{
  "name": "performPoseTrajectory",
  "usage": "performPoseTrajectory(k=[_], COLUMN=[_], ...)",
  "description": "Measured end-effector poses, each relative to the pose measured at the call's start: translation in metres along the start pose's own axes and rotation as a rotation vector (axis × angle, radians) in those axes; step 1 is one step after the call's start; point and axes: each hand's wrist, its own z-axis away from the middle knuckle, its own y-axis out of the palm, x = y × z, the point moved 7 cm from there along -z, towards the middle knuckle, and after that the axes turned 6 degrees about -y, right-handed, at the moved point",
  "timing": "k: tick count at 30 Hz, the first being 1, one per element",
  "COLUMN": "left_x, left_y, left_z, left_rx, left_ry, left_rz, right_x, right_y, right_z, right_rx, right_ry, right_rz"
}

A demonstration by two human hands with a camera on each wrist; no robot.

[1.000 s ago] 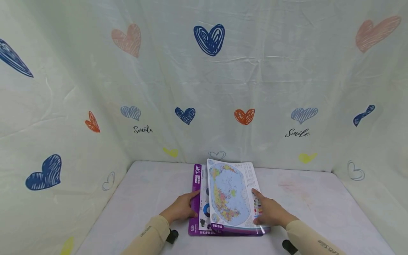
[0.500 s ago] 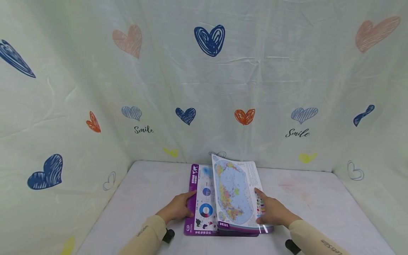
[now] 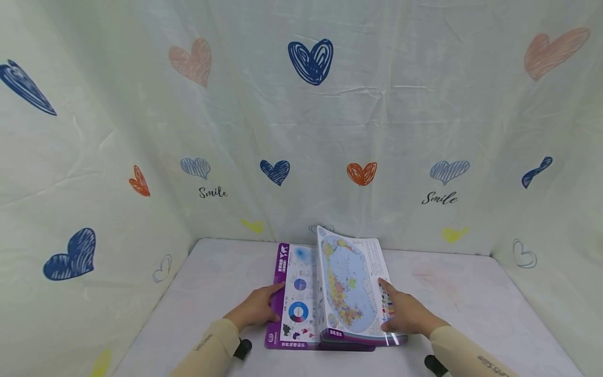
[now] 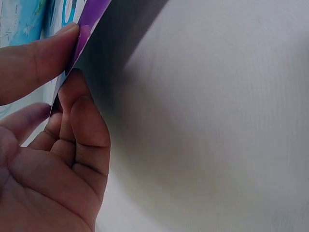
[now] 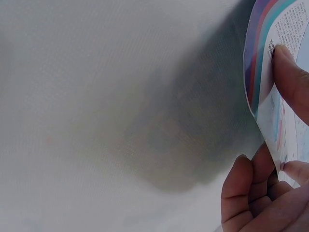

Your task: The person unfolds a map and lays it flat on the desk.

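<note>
A purple-edged printed sheet, with round charts and small map shapes, lies on the left. My left hand pinches its left edge. In the left wrist view the thumb is on the printed face and curled fingers are behind the purple border. A world map sheet overlaps the other sheet's right part and hides it. My right hand grips the map's right edge. In the right wrist view its thumb presses the map's face, with fingers under the edge. The map's left side is lifted and bowed.
The sheets are over a white table with a faint reddish stain. A white curtain printed with hearts and "Smile" stands behind and at the sides. A small black device shows under the left sleeve.
The purple-edged sheet has moved left with my left hand and the map sheet slightly right with my right hand. More of the lower sheet shows, and the map's left side has risen.
</note>
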Motion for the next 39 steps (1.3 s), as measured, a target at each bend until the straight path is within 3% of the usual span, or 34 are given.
performPoseTrajectory(k=[39], left_x=[0.03], left_y=[-0.027], left_z=[0.006], left_rx=[-0.03], left_ry=[-0.082], left_rz=[-0.067], right_x=[-0.018], right_y=[-0.015], right_z=[0.011], right_rx=[-0.015], right_ry=[-0.011], right_rz=[0.006])
